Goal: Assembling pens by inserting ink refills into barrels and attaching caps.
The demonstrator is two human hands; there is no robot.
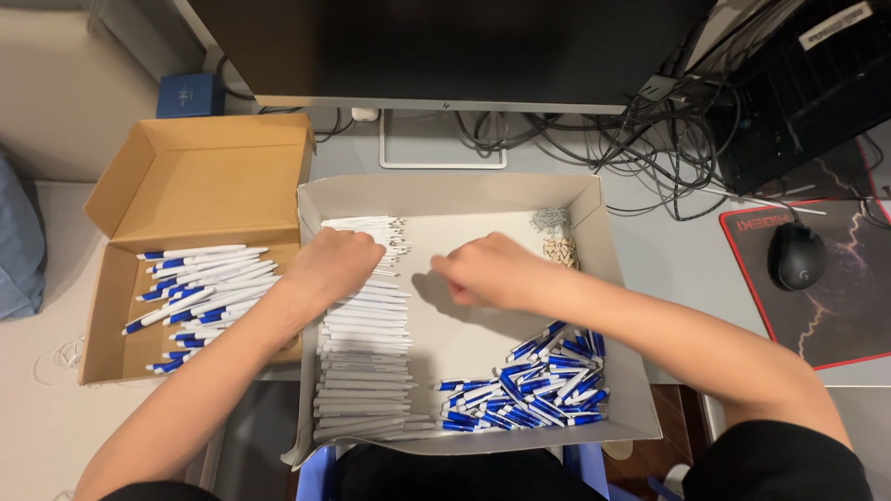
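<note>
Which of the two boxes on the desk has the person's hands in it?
The grey tray in front of the monitor: both hands are inside it. The brown cardboard box to its left holds only blue-and-white pens.

Left hand (pixel 336 262) fingertips hidden among white barrels (pixel 364 334), right hand (pixel 483 271) grasp unclear — monitor (pixel 445 51) cropped

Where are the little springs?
The small springs lie in the grey tray's far right corner, just above the tiny beige parts, beyond the right hand.

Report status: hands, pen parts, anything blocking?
Left hand closed on white pen barrels. Right hand pinched over grey tray floor, contents hidden. Blue pen pieces untouched. Nothing blocking.
</note>
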